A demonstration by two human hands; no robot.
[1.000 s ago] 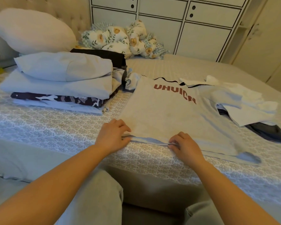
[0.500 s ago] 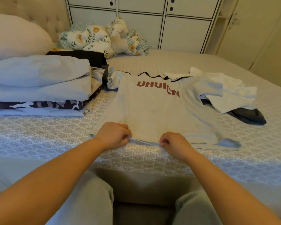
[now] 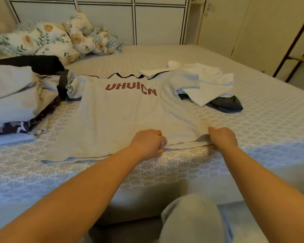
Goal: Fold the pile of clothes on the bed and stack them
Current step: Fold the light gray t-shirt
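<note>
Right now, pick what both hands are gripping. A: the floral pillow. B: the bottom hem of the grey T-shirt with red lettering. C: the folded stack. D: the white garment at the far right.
B: the left hand and right hand both pinch the near hem of the grey T-shirt, spread flat on the bed.

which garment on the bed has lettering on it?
The grey T-shirt spread flat with red letters across its chest; the white garment beside it shows none.
</note>
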